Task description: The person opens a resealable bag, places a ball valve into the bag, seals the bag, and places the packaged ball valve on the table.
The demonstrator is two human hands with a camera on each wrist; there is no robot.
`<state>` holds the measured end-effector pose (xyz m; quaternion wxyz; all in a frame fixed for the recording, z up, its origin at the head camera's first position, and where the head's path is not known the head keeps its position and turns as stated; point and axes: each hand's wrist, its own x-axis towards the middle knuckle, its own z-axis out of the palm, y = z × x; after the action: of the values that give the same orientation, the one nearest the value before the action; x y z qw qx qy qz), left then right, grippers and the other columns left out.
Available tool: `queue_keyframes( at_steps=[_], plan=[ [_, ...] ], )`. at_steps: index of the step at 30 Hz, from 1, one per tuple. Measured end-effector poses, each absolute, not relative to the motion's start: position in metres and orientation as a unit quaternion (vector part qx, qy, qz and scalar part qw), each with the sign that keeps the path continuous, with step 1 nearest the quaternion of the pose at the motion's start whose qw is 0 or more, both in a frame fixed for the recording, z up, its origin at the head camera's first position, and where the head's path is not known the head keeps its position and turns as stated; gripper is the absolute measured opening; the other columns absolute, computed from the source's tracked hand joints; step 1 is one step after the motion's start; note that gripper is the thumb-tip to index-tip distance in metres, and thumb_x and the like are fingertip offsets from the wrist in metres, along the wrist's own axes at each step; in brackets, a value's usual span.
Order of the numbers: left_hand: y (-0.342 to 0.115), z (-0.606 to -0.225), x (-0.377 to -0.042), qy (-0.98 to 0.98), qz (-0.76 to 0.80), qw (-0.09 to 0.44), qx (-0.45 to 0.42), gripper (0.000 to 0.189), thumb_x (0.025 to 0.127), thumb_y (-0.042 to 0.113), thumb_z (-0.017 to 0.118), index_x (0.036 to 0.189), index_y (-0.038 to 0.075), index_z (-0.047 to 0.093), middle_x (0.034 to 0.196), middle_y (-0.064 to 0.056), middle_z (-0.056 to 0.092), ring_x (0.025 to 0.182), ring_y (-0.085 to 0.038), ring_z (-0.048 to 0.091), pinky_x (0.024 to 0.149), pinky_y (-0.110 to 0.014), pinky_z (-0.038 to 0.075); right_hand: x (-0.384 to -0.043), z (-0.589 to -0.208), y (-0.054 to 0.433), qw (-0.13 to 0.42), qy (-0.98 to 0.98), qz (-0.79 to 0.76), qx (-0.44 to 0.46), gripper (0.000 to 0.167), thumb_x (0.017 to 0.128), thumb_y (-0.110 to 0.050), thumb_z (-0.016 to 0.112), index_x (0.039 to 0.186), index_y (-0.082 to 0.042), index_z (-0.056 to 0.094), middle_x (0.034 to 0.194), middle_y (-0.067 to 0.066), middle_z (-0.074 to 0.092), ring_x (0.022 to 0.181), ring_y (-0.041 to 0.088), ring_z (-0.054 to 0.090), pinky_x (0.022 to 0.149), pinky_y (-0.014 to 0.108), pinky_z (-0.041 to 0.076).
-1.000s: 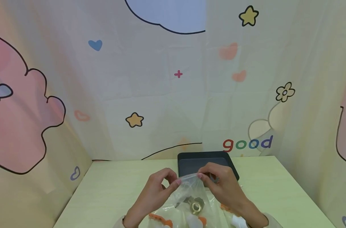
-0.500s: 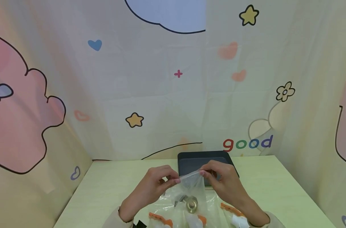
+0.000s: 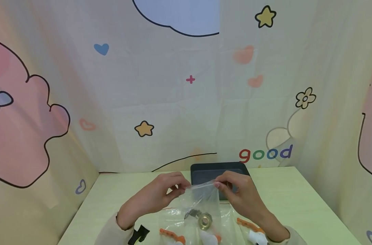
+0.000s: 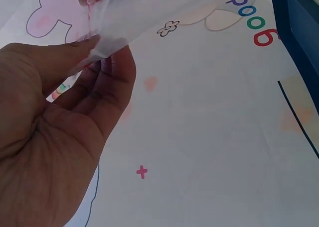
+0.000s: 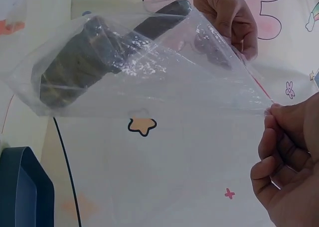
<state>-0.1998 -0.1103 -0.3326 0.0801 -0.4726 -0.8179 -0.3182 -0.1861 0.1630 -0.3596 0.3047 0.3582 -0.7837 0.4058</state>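
A clear zip bag (image 3: 201,197) hangs between both hands, its mouth pulled into a line. The left hand (image 3: 161,192) pinches one top corner between thumb and fingers; the right hand (image 3: 239,194) pinches the opposite corner. In the bag's lower part lies a brass valve (image 3: 205,221) with a round threaded end and a dark lever-like arm. Through the film in the right wrist view, the valve (image 5: 75,62) looks dark and blurred. A red line runs along the bag's mouth by the fingers. In the left wrist view, whitish film (image 4: 119,33) leaves the left hand's fingertips.
Behind the hands stands a dark rectangular tray (image 3: 210,175) at the table's back. Below the held bag lie more clear bags with white and orange parts (image 3: 173,234); another orange piece (image 3: 248,224) is near the right wrist. A printed curtain (image 3: 173,85) encloses the table (image 3: 118,187).
The left hand has shifted left and slightly up, and the bag's mouth is stretched a little wider. The bag with the valve has moved slightly left. The right hand has risen a little.
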Motion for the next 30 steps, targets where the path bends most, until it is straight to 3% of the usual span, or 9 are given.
queue_keyframes(
  at_steps=[11, 22, 30],
  plan=[
    [-0.112, -0.339, -0.203, -0.801, -0.308, 0.134, -0.496, 0.037, 0.089, -0.014, 0.058, 0.107, 0.016, 0.071, 0.103, 0.005, 0.066, 0.092, -0.006, 0.061, 0.077, -0.019, 0.053, -0.188, -0.362, 0.166, 0.309, -0.784, 0.407, 0.353, 0.020, 0.084, -0.001, 0.073, 0.089, -0.020, 0.071, 0.075, -0.013, 0.062, 0.063, -0.001, 0.048, 0.057, 0.014, 0.041],
    [-0.106, -0.353, -0.202, -0.813, -0.344, 0.140, -0.448, 0.030, 0.092, -0.007, 0.058, 0.106, 0.017, 0.068, 0.099, 0.006, 0.066, 0.083, -0.003, 0.058, 0.071, -0.018, 0.051, -0.185, -0.361, 0.162, 0.313, -0.775, 0.416, 0.358, 0.020, 0.085, 0.000, 0.072, 0.089, -0.019, 0.070, 0.074, -0.011, 0.061, 0.063, -0.001, 0.048, 0.058, 0.012, 0.041],
    [-0.097, -0.358, -0.200, -0.823, -0.370, 0.146, -0.404, 0.031, 0.089, -0.005, 0.056, 0.105, 0.020, 0.067, 0.099, 0.009, 0.066, 0.086, -0.004, 0.059, 0.076, -0.021, 0.053, -0.184, -0.362, 0.161, 0.303, -0.782, 0.412, 0.357, 0.019, 0.085, 0.001, 0.072, 0.088, -0.018, 0.070, 0.074, -0.014, 0.060, 0.063, -0.001, 0.048, 0.058, 0.013, 0.042]
  ],
)
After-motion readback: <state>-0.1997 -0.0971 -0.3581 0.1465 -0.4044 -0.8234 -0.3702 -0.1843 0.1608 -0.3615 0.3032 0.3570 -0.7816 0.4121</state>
